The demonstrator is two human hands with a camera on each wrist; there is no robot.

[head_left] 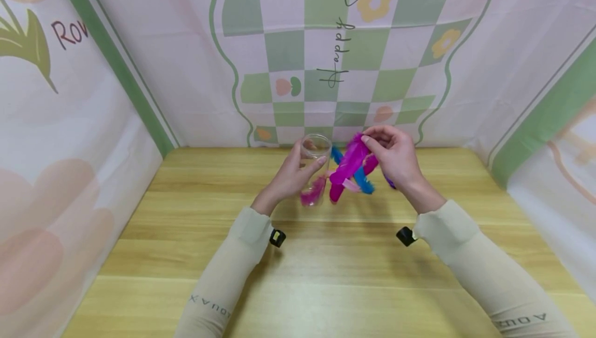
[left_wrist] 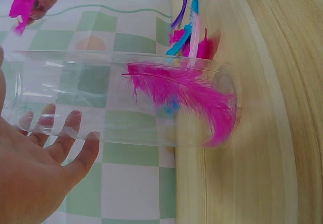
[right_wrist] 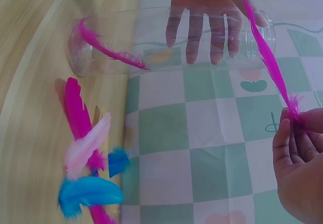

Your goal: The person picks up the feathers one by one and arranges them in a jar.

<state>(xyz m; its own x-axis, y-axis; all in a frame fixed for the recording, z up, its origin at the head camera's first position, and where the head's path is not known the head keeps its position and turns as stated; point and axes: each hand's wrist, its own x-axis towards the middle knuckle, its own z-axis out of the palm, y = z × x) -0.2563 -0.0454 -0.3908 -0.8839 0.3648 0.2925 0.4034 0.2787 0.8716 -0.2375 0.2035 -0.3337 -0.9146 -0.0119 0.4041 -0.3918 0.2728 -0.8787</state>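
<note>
The left hand is clamped on a tall clear cup, with fingers along one side and thumb on the other. This smooth, see-through cylinder is upright near the middle of the tabletop's far edge. A fluffy magenta feather curves inside, at the bottom. The right hand has thumb and fingertips together, pinching a long magenta plume by its downy end. Near the far edge, beside the cup, lie soft blue and pale pink feathers.

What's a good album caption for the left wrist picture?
Left fingers hold a clear cup with a bright pink feather inside.
</note>
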